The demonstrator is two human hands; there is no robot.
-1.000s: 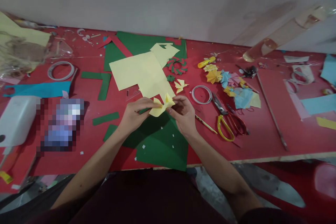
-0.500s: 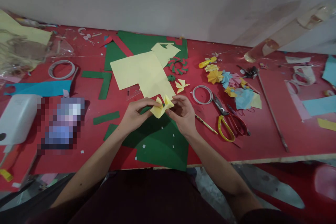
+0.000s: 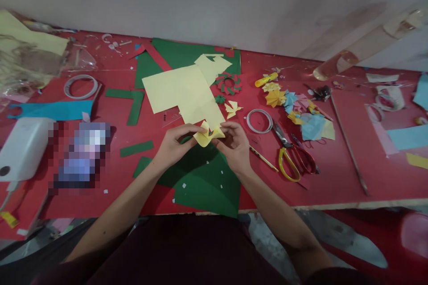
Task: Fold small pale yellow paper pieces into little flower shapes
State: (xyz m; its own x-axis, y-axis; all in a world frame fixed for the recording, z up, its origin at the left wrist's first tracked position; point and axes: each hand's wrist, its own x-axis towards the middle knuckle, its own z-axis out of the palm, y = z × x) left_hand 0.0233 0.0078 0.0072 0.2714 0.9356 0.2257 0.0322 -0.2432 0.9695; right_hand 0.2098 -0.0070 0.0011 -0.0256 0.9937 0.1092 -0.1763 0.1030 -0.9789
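Between both hands is a small curled yellow paper piece point(image 3: 203, 137), raised over the green sheet point(image 3: 207, 178). My left hand point(image 3: 175, 143) pinches its left side between thumb and fingers. On the right side, my right hand point(image 3: 234, 146) grips it with thumb and fingertips. Just beyond lies a large pale yellow sheet point(image 3: 180, 87), cut into an irregular outline. Near my right hand are a small yellow paper flower point(image 3: 232, 109) and a red and green paper ring point(image 3: 228, 84).
Right of my hands are a tape roll point(image 3: 259, 121), a pencil point(image 3: 263, 158), scissors point(image 3: 286, 156) and folded coloured papers point(image 3: 301, 103). At left are a phone point(image 3: 82, 155), a white device point(image 3: 25, 149) and another tape roll point(image 3: 80, 87). A clear tube point(image 3: 364, 49) leans at the back right.
The yellow piece's right part has tilted lower and flatter between my fingers. Both hands keep hold of it. The whole view has shifted slightly.
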